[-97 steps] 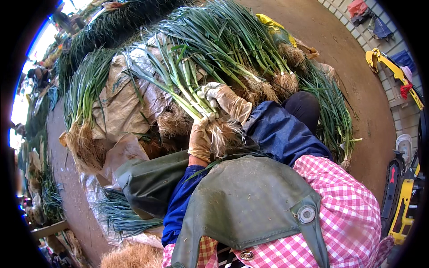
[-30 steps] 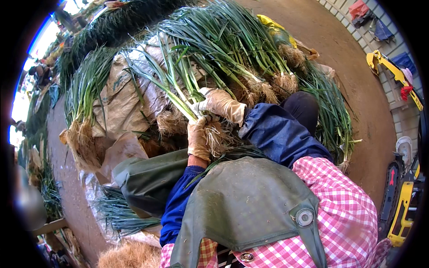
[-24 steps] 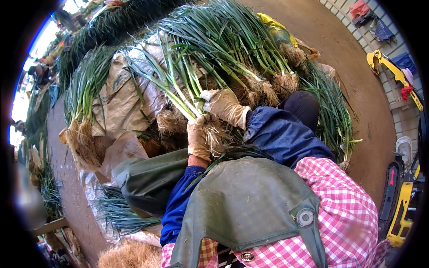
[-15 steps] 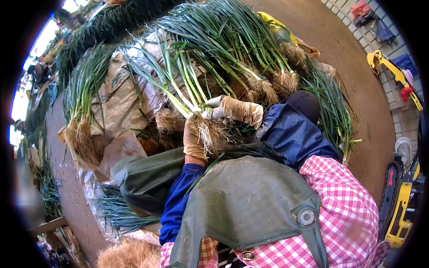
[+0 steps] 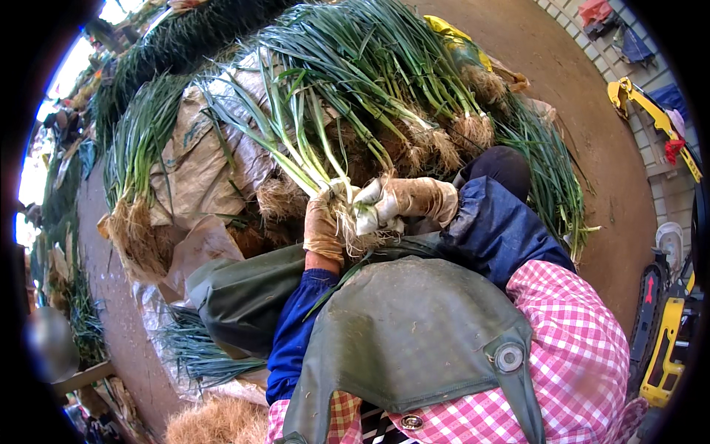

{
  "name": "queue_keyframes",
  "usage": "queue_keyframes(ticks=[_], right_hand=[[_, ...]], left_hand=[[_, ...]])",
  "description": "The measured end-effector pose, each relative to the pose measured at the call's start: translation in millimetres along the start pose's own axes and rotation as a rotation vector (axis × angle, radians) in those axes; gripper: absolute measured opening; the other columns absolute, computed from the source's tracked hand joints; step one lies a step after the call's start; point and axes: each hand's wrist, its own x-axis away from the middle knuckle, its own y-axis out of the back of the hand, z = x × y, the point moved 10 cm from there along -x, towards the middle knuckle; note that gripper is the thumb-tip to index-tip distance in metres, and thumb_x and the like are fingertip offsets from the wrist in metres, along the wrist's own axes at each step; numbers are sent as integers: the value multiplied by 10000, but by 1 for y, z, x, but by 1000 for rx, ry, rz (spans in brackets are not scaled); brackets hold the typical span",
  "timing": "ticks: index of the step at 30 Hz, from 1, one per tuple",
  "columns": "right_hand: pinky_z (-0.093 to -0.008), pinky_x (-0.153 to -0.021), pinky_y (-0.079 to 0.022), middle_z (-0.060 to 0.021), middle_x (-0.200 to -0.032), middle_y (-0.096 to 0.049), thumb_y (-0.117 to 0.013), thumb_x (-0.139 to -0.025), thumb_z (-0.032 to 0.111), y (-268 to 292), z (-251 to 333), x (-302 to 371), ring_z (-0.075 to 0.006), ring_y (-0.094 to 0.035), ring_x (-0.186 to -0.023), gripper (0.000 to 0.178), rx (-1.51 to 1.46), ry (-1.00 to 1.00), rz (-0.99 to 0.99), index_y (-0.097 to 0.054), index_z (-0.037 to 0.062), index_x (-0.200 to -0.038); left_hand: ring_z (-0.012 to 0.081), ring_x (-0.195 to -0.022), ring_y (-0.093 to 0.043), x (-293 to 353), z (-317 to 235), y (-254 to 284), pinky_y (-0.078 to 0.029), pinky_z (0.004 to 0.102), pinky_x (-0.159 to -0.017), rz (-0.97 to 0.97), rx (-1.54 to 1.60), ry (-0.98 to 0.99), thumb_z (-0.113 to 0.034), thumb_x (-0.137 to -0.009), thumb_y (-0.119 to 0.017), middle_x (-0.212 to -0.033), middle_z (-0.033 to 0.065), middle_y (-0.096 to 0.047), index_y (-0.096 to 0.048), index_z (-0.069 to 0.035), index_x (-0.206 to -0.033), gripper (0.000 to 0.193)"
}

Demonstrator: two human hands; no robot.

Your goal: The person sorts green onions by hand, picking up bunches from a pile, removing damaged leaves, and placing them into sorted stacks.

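My left hand [image 5: 322, 222], in a stained glove, is closed around the lower ends of a small bunch of spring onions [image 5: 305, 161]. Their green leaves fan up and away to the left, and pale stringy roots [image 5: 345, 224] hang beside the glove. My right hand [image 5: 386, 205], also in a dirty white-and-tan glove, is right beside the root ends with its fingers curled in. Whatever those fingers pinch is hidden. One stalk [image 5: 336, 157] of the bunch leans apart from the others toward the right hand.
A large heap of spring onions [image 5: 370, 59] lies ahead, roots toward me. Another bundle [image 5: 140, 163] rests at left on a brown sheet [image 5: 188, 148]. Cut leaves [image 5: 211, 344] lie lower left, near a root pile [image 5: 216, 423]. A yellow toy-like digger [image 5: 662, 355] stands at right.
My right hand has moved a little right and down from the stems, its fingers curling tighter. Fewer roots spread below the bunch. My left hand has kept its place and its hold.
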Motion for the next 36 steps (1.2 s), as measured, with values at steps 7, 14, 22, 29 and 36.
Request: queue_keyframes(ticks=[7, 14, 22, 29, 36], right_hand=[[-254, -512, -476, -26, -836, -658, -583, -910, 391, 104, -91, -53, -109, -580, -599, 334, -459, -136, -385, -623, 65, -966], [-267, -726, -493, -96, -884, -672, -612, -888, 202, 100, -47, -83, -153, -616, -770, 240, -379, 225, -526, -632, -18, -982], [-195, -411, -417, 12, -597, -490, -501, -957, 253, 89, 14, 41, -67, -429, -426, 241, -468, 187, -366, -542, 20, -912], [-154, -464, -354, 38, -620, -520, -500, -919, 345, 134, 77, 288, -50, -468, -476, 323, 75, 126, -1129, -581, 78, -756], [-436, -740, -476, -140, -960, -662, -556, -896, 253, 262, -150, 588, -305, -629, -900, 235, 990, -1463, -1285, -612, 31, -951]], left_hand=[[247, -641, -631, -5, -10, 14, -553, 353, -589, -94, -153, -117, -109, -862, -561, -793, 139, -638, -599, 37, -949, 174], [244, -674, -635, -16, -10, 27, -552, 354, -606, -85, -157, -164, -109, -877, -541, -816, 132, -644, -603, 41, -986, 196], [366, -928, -620, -18, -13, 13, -498, 475, -884, -53, 37, -136, -132, -910, -474, -1072, 247, -627, -567, 46, -1032, 235], [165, -665, -549, 20, -42, -35, -497, 335, -722, 178, 116, -201, -122, -899, -537, -730, 35, -563, -556, 41, -1122, 278], [117, -623, -445, 87, -76, -109, -418, 263, -732, 540, 259, -252, -147, -899, -587, -723, 0, -482, -475, 22, -1207, 368]])
